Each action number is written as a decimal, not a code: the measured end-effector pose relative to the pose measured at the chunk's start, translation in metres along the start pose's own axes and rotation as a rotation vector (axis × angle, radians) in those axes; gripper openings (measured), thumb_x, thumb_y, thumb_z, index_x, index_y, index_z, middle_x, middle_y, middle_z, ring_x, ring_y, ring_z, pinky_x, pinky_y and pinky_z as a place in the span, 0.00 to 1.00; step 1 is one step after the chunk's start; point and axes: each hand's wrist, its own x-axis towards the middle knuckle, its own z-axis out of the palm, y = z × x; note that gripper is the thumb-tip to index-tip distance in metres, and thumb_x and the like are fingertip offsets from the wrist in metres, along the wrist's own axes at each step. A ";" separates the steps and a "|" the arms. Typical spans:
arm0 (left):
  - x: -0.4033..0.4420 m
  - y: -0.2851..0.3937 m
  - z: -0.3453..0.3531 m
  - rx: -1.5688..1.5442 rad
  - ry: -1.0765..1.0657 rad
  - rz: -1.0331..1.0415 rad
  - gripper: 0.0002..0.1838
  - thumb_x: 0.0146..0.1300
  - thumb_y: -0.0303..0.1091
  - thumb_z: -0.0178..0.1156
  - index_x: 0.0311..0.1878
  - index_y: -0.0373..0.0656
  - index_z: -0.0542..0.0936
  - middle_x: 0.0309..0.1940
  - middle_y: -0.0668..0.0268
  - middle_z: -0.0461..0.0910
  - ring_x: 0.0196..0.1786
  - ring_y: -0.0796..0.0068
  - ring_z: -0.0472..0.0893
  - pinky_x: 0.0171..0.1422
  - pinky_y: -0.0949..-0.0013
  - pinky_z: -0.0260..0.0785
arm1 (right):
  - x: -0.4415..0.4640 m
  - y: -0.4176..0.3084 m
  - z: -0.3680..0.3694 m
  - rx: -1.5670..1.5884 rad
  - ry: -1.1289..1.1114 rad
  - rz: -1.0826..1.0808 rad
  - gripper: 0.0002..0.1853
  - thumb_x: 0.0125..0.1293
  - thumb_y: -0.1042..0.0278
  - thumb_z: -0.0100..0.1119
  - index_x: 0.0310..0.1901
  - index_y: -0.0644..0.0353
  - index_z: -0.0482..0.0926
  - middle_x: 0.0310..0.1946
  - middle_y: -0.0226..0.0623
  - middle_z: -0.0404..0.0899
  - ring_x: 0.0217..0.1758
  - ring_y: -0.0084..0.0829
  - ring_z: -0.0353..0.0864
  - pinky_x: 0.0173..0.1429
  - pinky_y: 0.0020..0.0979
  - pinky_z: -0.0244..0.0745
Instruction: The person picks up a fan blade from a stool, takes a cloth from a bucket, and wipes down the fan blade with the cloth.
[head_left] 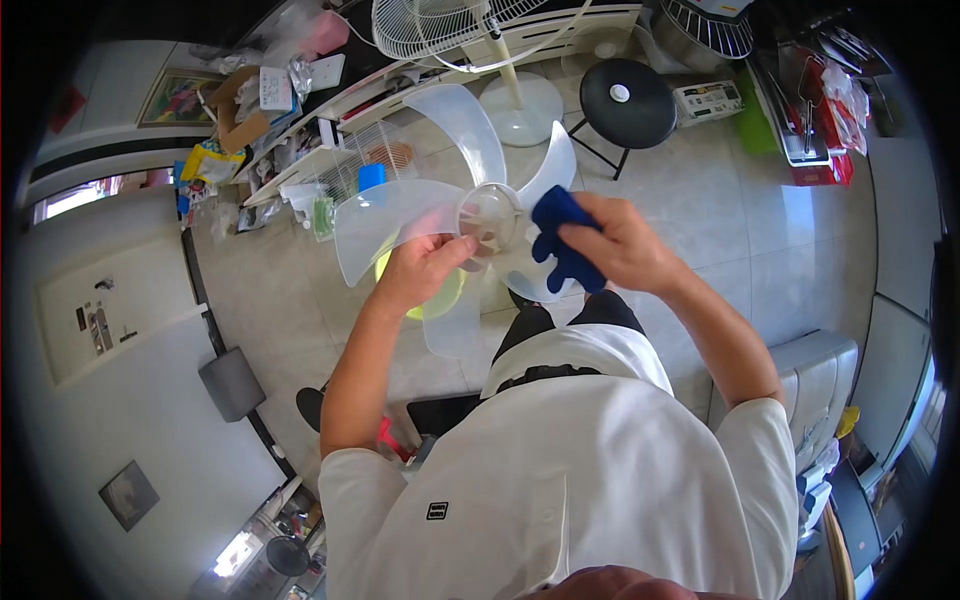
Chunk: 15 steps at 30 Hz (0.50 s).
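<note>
My left hand (pixel 428 268) grips the translucent fan blade (pixel 385 222) close to its round hub, with the thumb at the hub's edge. The several petal-shaped blades spread out in front of my body, above the floor. In my right hand (pixel 625 240) a dark blue cloth (pixel 568 238) is bunched, its lower end hanging in lobes. The cloth is just right of the hub, over or beside the right-hand blades; whether it touches them I cannot tell. Below the left blades a yellow-green basin (pixel 455 297) shows in part.
A standing fan's pole and round base (pixel 522 108) are at the back, with its wire grille (pixel 440 25) above. Beside it stands a black stool (pixel 628 105) with a small white object on top. A wire rack (pixel 365 160) is at the left, a padded grey seat (pixel 815 385) at the right.
</note>
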 end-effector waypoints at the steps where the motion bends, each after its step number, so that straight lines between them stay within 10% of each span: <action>1: 0.001 0.004 0.006 -0.060 -0.011 -0.011 0.21 0.74 0.32 0.60 0.66 0.36 0.74 0.50 0.63 0.85 0.54 0.75 0.84 0.56 0.70 0.77 | 0.005 0.003 0.005 0.001 0.007 0.000 0.15 0.75 0.69 0.50 0.57 0.66 0.76 0.45 0.40 0.88 0.40 0.33 0.89 0.43 0.36 0.84; 3: 0.002 0.005 0.016 -0.117 -0.025 -0.024 0.22 0.73 0.31 0.60 0.68 0.36 0.72 0.51 0.62 0.85 0.56 0.74 0.84 0.58 0.70 0.77 | 0.014 0.010 0.017 -0.788 0.081 -0.235 0.15 0.73 0.67 0.53 0.56 0.65 0.77 0.46 0.46 0.87 0.44 0.46 0.88 0.48 0.45 0.81; 5: 0.003 0.002 0.023 -0.092 -0.016 0.001 0.24 0.73 0.28 0.59 0.69 0.35 0.70 0.52 0.60 0.84 0.56 0.74 0.83 0.59 0.69 0.77 | 0.016 0.005 0.021 -0.809 0.078 -0.161 0.15 0.72 0.66 0.55 0.54 0.64 0.77 0.47 0.53 0.85 0.49 0.56 0.83 0.53 0.52 0.77; 8: 0.000 -0.004 0.021 -0.025 -0.016 0.087 0.23 0.72 0.26 0.59 0.69 0.35 0.70 0.53 0.61 0.84 0.55 0.74 0.83 0.59 0.69 0.77 | 0.015 0.005 0.016 -0.661 0.101 -0.163 0.16 0.73 0.66 0.56 0.56 0.64 0.77 0.46 0.48 0.86 0.46 0.46 0.87 0.51 0.45 0.80; 10: -0.006 -0.005 0.028 0.011 0.027 0.089 0.23 0.72 0.27 0.60 0.67 0.35 0.72 0.52 0.62 0.84 0.53 0.74 0.83 0.58 0.68 0.77 | 0.008 0.003 0.014 0.150 -0.058 0.019 0.19 0.74 0.65 0.58 0.60 0.65 0.77 0.43 0.39 0.86 0.44 0.31 0.86 0.50 0.35 0.80; 15: -0.006 -0.007 0.030 0.338 0.097 0.323 0.20 0.68 0.29 0.64 0.62 0.35 0.76 0.46 0.62 0.86 0.49 0.73 0.84 0.53 0.66 0.76 | 0.005 0.020 0.032 0.731 0.063 0.078 0.20 0.73 0.66 0.59 0.63 0.64 0.77 0.42 0.33 0.85 0.42 0.22 0.82 0.49 0.29 0.79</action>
